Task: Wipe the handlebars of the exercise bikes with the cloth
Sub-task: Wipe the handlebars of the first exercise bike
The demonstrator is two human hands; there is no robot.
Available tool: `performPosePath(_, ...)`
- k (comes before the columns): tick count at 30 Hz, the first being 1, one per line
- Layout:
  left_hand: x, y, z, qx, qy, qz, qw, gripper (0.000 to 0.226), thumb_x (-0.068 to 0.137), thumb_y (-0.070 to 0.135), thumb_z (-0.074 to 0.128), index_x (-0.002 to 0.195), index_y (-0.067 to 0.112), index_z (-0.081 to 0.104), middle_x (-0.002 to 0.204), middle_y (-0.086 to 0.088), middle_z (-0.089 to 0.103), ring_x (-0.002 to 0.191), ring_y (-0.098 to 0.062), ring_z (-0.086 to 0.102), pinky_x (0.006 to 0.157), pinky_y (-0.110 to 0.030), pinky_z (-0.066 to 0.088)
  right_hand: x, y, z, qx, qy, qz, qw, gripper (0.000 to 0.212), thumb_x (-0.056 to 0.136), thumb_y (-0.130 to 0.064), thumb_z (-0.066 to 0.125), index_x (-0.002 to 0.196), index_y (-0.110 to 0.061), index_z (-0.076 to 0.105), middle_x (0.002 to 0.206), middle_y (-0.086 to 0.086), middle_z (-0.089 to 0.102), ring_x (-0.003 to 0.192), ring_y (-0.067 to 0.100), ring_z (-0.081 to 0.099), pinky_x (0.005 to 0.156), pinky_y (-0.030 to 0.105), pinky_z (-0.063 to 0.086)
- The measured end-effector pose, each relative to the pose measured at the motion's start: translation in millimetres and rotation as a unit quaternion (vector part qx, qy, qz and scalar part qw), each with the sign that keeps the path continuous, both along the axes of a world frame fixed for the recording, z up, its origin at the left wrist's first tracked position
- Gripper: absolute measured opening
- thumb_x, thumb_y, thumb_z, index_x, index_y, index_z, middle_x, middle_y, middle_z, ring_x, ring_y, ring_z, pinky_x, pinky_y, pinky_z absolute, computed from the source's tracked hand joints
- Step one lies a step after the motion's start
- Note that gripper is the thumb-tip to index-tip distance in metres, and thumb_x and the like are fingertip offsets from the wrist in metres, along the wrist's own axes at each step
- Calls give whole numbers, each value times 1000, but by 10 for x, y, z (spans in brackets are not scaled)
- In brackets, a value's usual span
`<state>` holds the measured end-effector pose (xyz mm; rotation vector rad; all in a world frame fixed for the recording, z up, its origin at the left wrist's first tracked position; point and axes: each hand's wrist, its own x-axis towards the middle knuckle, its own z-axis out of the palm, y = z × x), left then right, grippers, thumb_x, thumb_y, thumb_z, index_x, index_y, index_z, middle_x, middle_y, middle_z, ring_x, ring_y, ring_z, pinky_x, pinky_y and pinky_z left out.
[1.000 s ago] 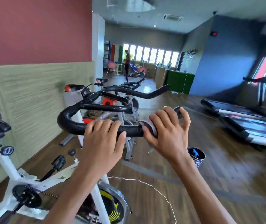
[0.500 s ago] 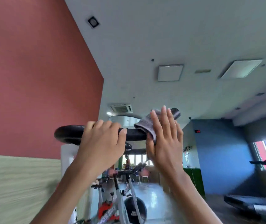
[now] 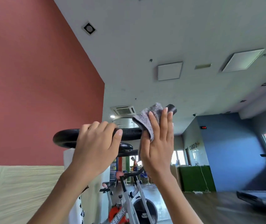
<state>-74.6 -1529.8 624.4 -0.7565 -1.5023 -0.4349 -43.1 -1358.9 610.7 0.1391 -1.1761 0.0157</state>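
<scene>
Black padded handlebar (image 3: 65,138) of the near exercise bike is viewed from below, against the grey ceiling (image 3: 177,29) and red wall (image 3: 32,94).

Left hand (image 3: 96,143) is clenched round the handlebar, with the fingers curled over its top.

Grey fluffy cloth (image 3: 146,121) is draped over the handlebar just right of the left hand, short of the bar's free end.

Right hand (image 3: 158,149) is laid flat against the cloth. Its fingers are straight and together, so the cloth is pressed to the bar and not gripped.

A second grey-and-orange exercise bike (image 3: 125,206) is noted lower down, further back in the room.
</scene>
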Motion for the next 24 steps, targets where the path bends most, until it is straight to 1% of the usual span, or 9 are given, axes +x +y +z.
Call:
performPosePath(5, 27, 25, -10, 10, -6, 1, 1000, 55, 95, 46, 12, 97, 25, 62, 86, 11, 61, 82, -17, 53, 85, -36, 37, 191, 24, 343, -131, 21, 172, 976, 56, 96, -45, 25, 151, -33, 25, 164, -9, -1, 149, 3, -3, 117, 48, 26)
performPosePath(7, 33, 33, -13, 10, -13, 5, 1000, 57, 94, 46, 10, 97, 24, 62, 87, 10, 62, 84, -18, 53, 86, -36, 37, 139, -107, 234, -112, 23, 180, 977, 56, 97, -43, 26, 152, -33, 22, 164, -10, -6, 149, 4, -6, 120, 43, 23)
performPosePath(9, 44, 37, -13, 9, -16, 8, 1000, 58, 94, 46, 10, 98, 23, 63, 88, 9, 63, 84, -19, 54, 86, -37, 37, 74, -126, 67, -59, 2, 162, 985, 55, 98, -40, 28, 152, -35, 17, 163, -8, -10, 149, 7, -9, 121, 33, 18)
performPosePath(11, 49, 32, -13, 8, -16, 11, 1000, 59, 94, 46, 9, 98, 23, 64, 88, 9, 63, 84, -19, 54, 86, -37, 38, 109, -77, 76, -46, -19, 161, 986, 54, 99, -37, 31, 151, -35, 18, 162, -11, -14, 149, 5, -10, 115, 14, 16)
performPosePath(13, 38, 37, -22, 12, -16, 9, 1000, 59, 94, 46, 9, 98, 24, 64, 87, 10, 62, 83, -18, 54, 86, -37, 39, 211, -78, 232, -95, -26, 218, 971, 53, 101, -34, 34, 152, -34, 20, 161, -16, -16, 149, 2, -7, 100, -2, 15)
performPosePath(16, 27, 55, -19, 27, -4, 12, 1000, 54, 95, 44, 14, 93, 24, 64, 82, 10, 61, 79, -17, 53, 83, -36, 39, 239, -224, 349, -156, 3, 305, 939, 58, 104, -29, 35, 153, -34, 4, 161, -15, -17, 148, 0, 0, 92, -7, 16)
performPosePath(20, 24, 74, -18, 31, 2, 15, 999, 52, 95, 43, 17, 92, 22, 64, 81, 8, 62, 78, -19, 53, 82, -37, 36, 118, -363, 102, -123, 1, 328, 936, 63, 101, -34, 35, 141, -46, -13, 161, -9, -20, 135, -25, -3, 102, -5, 9)
performPosePath(22, 7, 68, -22, 27, 4, 11, 1000, 53, 95, 44, 15, 93, 23, 64, 81, 9, 61, 78, -19, 53, 82, -36, 35, 133, -233, 240, -149, -5, 365, 919, 65, 100, -41, 35, 152, -38, -3, 164, -2, -1, 146, -5, 9, 115, 10, 12)
performPosePath(24, -10, 64, -25, 28, 8, 2, 1000, 54, 95, 44, 14, 93, 23, 63, 81, 9, 60, 78, -19, 53, 83, -36, 34, 201, -135, 502, -223, 16, 419, 880, 62, 95, -49, 34, 151, -32, 14, 157, 7, 28, 143, 22, 32, 120, 41, 24)
